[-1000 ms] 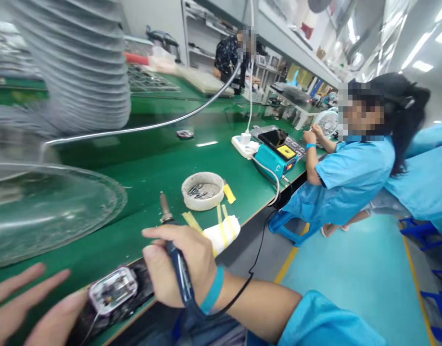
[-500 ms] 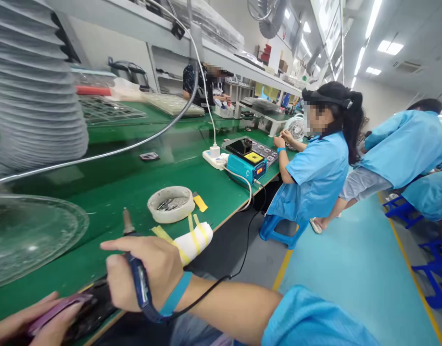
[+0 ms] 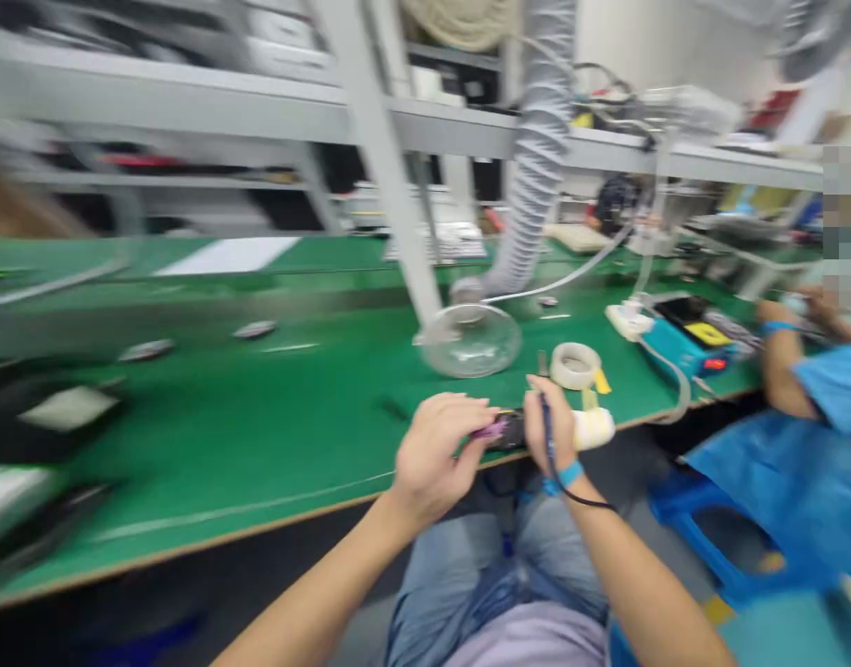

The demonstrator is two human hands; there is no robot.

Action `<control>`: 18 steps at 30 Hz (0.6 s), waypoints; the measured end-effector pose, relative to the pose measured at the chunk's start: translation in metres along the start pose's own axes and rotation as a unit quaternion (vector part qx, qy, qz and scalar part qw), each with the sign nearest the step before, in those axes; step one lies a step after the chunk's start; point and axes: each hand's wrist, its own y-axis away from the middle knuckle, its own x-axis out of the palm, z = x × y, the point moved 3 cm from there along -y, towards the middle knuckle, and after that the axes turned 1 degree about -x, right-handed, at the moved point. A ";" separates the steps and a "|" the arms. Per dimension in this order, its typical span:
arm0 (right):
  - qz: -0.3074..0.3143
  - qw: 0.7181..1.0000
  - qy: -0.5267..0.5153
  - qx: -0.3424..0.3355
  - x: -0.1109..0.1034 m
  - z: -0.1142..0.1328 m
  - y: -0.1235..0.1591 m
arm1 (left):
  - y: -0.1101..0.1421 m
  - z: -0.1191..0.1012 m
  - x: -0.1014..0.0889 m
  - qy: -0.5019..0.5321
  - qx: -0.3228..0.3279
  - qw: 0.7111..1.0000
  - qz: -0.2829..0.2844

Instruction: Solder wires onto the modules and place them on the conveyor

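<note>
My right hand point(image 3: 551, 428) is closed round a blue-handled soldering iron point(image 3: 545, 408) whose tip points away from me; a blue strap and a black cord circle that wrist. My left hand point(image 3: 435, 456) pinches a thin purple piece point(image 3: 491, 430) at the edge of a small dark device point(image 3: 509, 431) lying at the front edge of the green bench point(image 3: 272, 426). A white padded roll with yellow tape point(image 3: 594, 428) lies just right of my right hand. The whole view is smeared by motion.
A clear round dish on a stand point(image 3: 475, 341) and a white tape ring point(image 3: 575, 365) sit behind my hands. A teal box point(image 3: 683, 345) and white power strip point(image 3: 626, 320) lie to the right, near a co-worker's arm point(image 3: 779, 366). A ribbed grey hose point(image 3: 532, 176) hangs down.
The view has swung left and pulled back, so both my forearms and lap show. My hands sit close together at the device; the right hand still grips the iron.
</note>
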 end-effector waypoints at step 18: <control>0.049 0.994 0.085 0.040 -0.011 -0.042 0.004 | 0.033 0.247 -0.122 -0.280 -0.355 0.889 0.072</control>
